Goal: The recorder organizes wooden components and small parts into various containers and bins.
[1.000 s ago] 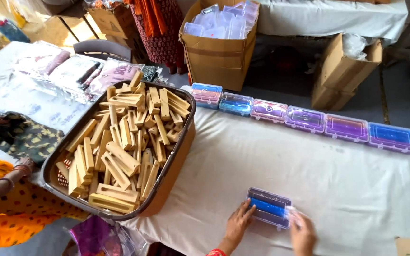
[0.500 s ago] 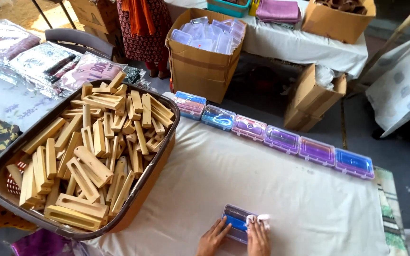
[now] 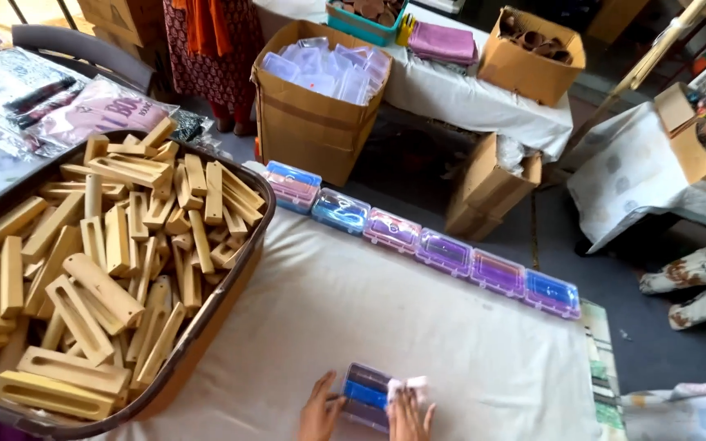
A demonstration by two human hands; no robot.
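While both my hands sit at the bottom edge of the view, I have one small clear plastic box (image 3: 367, 394) between them, on the white cloth table (image 3: 386, 318), near the front edge. It holds dark and blue contents. My left hand (image 3: 320, 411) lies flat against the box's left side, fingers stretched and together, touching, not wrapped around it. My right hand (image 3: 409, 415) rests on the box's right end, where a pale lid or flap (image 3: 406, 385) shows; fingers spread loosely on top, pressing rather than gripping as far as I can tell. Wrists are cut off by the frame.

Progress, judged from the layout: a row of six filled boxes (image 3: 422, 245) already lines the table's far edge, touching end to end, blue and purple inside. The box in hand is apart from that row. A big tray of wooden pieces (image 3: 108, 261) sits left, heaped full. A carton of empty clear boxes (image 3: 320, 69) stands beyond the table, so plenty looks left.
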